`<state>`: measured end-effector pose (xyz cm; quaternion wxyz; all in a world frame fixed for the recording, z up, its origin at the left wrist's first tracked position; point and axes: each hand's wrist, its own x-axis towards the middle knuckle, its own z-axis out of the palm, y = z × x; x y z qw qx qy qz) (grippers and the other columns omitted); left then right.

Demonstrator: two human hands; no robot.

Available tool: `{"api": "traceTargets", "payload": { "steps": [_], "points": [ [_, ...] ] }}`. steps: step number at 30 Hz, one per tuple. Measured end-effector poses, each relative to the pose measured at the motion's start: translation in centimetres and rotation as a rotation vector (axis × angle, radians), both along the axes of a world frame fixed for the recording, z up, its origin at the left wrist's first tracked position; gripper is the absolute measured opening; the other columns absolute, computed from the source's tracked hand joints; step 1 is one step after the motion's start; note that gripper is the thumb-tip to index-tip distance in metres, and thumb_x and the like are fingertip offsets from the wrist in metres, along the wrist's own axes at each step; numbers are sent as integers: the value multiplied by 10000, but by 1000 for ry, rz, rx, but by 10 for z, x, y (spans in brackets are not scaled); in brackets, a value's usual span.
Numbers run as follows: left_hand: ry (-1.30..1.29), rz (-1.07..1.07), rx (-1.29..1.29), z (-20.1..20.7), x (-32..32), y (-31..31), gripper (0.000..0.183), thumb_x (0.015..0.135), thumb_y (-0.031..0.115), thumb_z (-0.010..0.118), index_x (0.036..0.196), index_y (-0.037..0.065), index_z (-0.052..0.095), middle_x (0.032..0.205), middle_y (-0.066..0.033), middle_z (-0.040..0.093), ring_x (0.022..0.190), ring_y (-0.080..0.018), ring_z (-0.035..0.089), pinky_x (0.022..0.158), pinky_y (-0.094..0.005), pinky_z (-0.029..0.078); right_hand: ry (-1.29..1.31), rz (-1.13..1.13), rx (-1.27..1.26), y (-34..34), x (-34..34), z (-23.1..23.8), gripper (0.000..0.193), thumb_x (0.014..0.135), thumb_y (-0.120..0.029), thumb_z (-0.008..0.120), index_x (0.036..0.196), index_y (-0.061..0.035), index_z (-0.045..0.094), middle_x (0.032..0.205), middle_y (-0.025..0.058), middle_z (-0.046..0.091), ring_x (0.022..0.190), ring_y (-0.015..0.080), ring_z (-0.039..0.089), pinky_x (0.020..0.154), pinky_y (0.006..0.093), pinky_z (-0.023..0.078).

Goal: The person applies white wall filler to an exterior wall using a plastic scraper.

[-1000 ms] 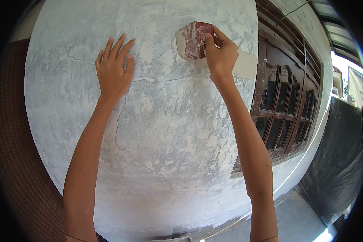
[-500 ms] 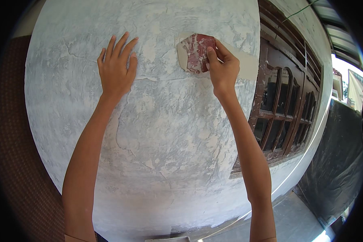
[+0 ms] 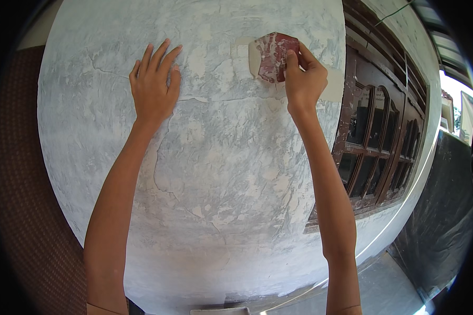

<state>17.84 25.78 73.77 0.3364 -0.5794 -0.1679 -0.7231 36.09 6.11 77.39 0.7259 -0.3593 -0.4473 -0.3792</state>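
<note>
Since the earlier frames the right hand [image 3: 302, 79] has slid its reddish sanding sheet [image 3: 275, 56] a little to the right and slightly down along the wall [image 3: 231, 173], while the left hand [image 3: 153, 86] has hardly shifted. That right grip is closed on the sheet: the fingers [image 3: 291, 60] lie over its right part and press it flat to the plaster, the rest of the sheet showing to the left of the knuckles. The sheet sits high on the wall, at the edge of a smoother, cream-coloured patch [image 3: 249, 58] of filler, with the dark wooden window frame [image 3: 378, 136] well off to the right. The left hand holds nothing; its palm rests flat on the mottled grey-white surface, fingers spread and pointing up, apparently bracing the body. Fine cracks [image 3: 165, 173] run through the plaster below and between the arms. By the look of it, the rubbing-down of the filled patch is under way and not yet finished, since the patch still stands out from the surrounding coat. A next stroke would seem to call for even pressure through the fingertips and a firm brace from the flat left palm, keeping the sheet flat so it does not fold or slip.
</note>
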Motion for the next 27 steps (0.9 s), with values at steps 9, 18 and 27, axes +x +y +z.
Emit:
{"api": "traceTargets", "payload": {
  "steps": [9,18,27],
  "points": [
    [2,-6,24,1,2,0,385,995,235,453,1362,251,567,1492,8,466,1430,-261,336,1152,-497,193,-63,82,-56,14,4,-6,360,903,-139,639,1217,38,645,985,190,730,723,148,662,684,303,535],
    [-27,10,-4,-1,6,1,382,995,236,452,1357,256,571,1489,7,471,1425,-259,345,1149,-495,195,108,299,88,-16,38,-23,344,932,-91,615,1248,45,622,986,149,719,700,106,638,590,262,538],
    [-31,-5,22,-1,-2,2,370,955,230,506,1308,237,618,1455,-15,514,1410,-281,373,1135,-505,229,159,222,13,-15,52,-23,344,926,-94,621,1244,38,630,1002,140,723,717,79,611,673,253,515]
  ]
}}
